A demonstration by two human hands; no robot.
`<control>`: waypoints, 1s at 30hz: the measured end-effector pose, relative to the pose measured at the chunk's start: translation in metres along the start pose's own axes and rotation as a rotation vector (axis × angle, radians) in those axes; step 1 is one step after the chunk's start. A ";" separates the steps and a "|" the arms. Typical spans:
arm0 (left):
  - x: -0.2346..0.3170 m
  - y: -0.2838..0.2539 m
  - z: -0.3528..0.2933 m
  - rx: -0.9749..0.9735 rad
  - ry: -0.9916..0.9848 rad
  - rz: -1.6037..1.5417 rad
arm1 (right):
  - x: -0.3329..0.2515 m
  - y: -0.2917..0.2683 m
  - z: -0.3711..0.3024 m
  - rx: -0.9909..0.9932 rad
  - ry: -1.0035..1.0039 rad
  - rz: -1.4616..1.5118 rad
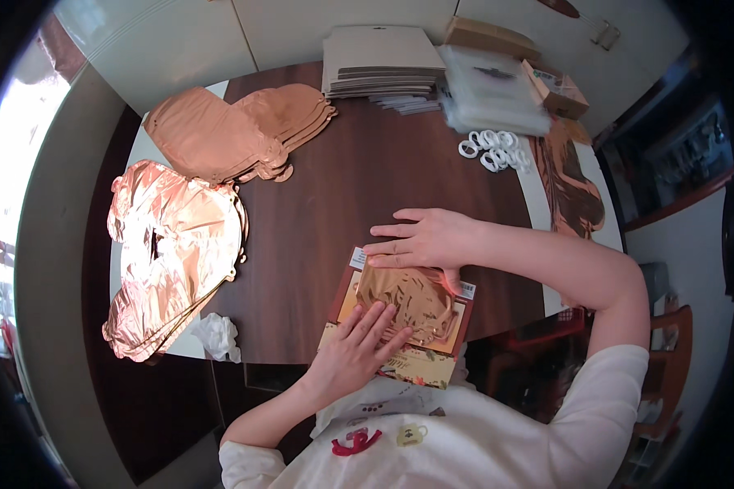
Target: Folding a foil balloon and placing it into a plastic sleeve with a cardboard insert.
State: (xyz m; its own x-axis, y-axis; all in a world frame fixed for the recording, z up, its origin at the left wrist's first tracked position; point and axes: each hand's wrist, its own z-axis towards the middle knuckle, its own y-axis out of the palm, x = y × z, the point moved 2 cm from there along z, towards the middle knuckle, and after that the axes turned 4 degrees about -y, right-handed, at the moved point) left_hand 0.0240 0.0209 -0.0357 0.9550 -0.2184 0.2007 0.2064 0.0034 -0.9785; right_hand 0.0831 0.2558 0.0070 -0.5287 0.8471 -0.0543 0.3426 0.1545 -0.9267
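A folded rose-gold foil balloon (408,297) lies on a printed cardboard card (426,365) at the table's near edge. The card has brown sides and a pale, leaf-patterned lower panel that reaches past the edge toward my shirt. My left hand (359,346) rests flat on the foil's lower left part, fingers stretched out. Across the foil's top lies my right hand (424,243), its fingers spread and pointing left, the thumb down along the right side. Neither hand grips anything. The foil under the fingers is hidden.
Rose-gold foil balloons (212,134) and a shinier foil pile (175,240) lie at left, above crumpled white material (218,336). Behind are stacked grey cards (381,61), clear plastic sleeves (493,94) and a small box (556,88). White rings (493,151) and more foil (571,183) lie right.
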 end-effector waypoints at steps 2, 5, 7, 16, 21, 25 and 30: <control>0.002 0.000 -0.002 -0.008 -0.014 0.048 | -0.001 -0.001 0.001 -0.016 0.007 -0.020; 0.004 0.001 -0.005 -0.024 0.000 0.073 | -0.001 0.005 0.001 -0.008 0.005 -0.060; 0.004 -0.004 -0.008 -0.031 -0.008 0.076 | -0.001 0.007 0.000 -0.001 0.002 -0.072; -0.021 -0.063 -0.061 -0.138 -0.162 0.214 | -0.001 0.010 -0.013 0.013 0.038 -0.068; -0.067 -0.096 -0.084 0.119 -0.455 0.325 | -0.010 0.012 -0.030 -0.035 0.095 -0.056; -0.085 -0.080 -0.041 0.241 -0.440 0.289 | -0.019 0.015 -0.033 -0.050 0.122 -0.065; -0.098 -0.046 0.006 0.233 -0.360 0.272 | -0.033 0.015 -0.034 -0.066 0.140 -0.089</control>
State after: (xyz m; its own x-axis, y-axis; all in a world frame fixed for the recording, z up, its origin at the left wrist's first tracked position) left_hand -0.0776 0.0482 -0.0096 0.9852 0.1709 -0.0154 -0.0568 0.2404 -0.9690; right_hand 0.1327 0.2475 0.0073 -0.4479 0.8902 0.0836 0.3514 0.2613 -0.8990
